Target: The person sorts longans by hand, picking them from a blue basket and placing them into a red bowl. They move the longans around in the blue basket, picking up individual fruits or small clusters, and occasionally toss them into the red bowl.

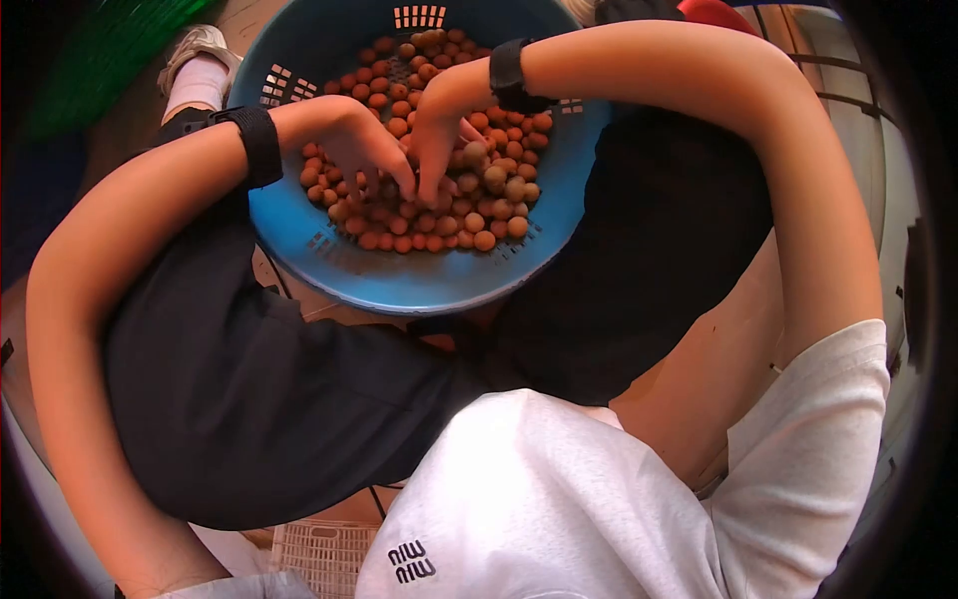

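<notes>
Many small, round, brown-orange fruits (pixel 484 240) lie in a large blue plastic basket (pixel 384 290) with slotted sides. My left hand (pixel 361 150) reaches in from the left, its fingers bent down among the fruits. From the right comes my right hand (pixel 436 140), fingers pointing down. The fingertips of both hands nearly meet over the pile, pinched at something small that they hide. Paler, browner fruits (pixel 495 178) are heaped right beside my right hand. Each wrist has a black band.
The basket stands between my legs in dark trousers (pixel 269 389). A shoe (pixel 200 50) shows at the upper left, near green netting (pixel 110 60). Below, a pale plastic crate (pixel 324 557) stands on the floor. Something red (pixel 717 14) is at the top right.
</notes>
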Demonstrator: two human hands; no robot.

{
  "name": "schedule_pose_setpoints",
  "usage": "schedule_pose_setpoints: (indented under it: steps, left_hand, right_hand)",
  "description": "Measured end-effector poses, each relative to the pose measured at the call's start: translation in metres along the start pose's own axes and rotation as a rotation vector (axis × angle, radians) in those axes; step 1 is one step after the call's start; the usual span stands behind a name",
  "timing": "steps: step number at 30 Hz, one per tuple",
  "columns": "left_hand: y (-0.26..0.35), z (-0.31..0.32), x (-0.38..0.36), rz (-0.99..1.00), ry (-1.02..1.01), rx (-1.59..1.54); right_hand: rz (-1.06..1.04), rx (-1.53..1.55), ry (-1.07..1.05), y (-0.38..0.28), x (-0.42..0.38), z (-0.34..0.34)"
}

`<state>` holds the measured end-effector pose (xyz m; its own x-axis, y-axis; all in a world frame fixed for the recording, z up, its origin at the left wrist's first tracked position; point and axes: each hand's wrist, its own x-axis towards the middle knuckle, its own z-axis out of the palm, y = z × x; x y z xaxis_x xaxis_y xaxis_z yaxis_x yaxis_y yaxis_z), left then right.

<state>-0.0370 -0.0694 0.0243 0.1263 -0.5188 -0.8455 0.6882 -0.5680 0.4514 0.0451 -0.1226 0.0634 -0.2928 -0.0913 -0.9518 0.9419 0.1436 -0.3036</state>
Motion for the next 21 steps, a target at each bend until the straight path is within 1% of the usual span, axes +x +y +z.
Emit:
schedule_pose_setpoints:
  steps: [2,4,5,8,11,14,17,20,21]
  left_hand:
    - [-0.002,-0.002,0.009,0.034,-0.016,0.105]
    - [0.011,-0.004,0.005,-0.066,-0.001,0.142]
    - [0.016,-0.005,0.004,-0.116,0.007,0.159]
    - [0.006,-0.003,0.023,0.080,-0.040,0.176]
    - [0.014,0.001,0.019,0.015,-0.006,0.210]
    - [0.008,0.002,0.035,0.072,-0.082,0.095]
    - [0.014,0.002,0.032,-0.009,-0.195,0.064]
    - [0.018,0.005,0.029,-0.013,-0.278,0.214]
    - [0.021,0.006,0.029,-0.030,-0.324,0.174]
  right_hand:
    - [0.081,-0.024,0.012,0.007,0.028,0.009]
    - [0.120,-0.026,-0.056,-0.005,0.013,0.011]
    - [0.164,-0.034,-0.040,-0.013,0.003,0.012]
    - [0.145,-0.015,-0.049,-0.009,0.002,0.008]
    - [0.109,0.017,-0.066,0.000,0.009,0.003]
    - [0.077,0.054,-0.082,0.009,0.015,-0.001]
    - [0.060,0.083,-0.107,0.016,0.019,-0.005]
    - [0.052,0.103,-0.128,0.018,0.024,-0.003]
    - [0.046,0.111,-0.133,0.019,0.025,-0.001]
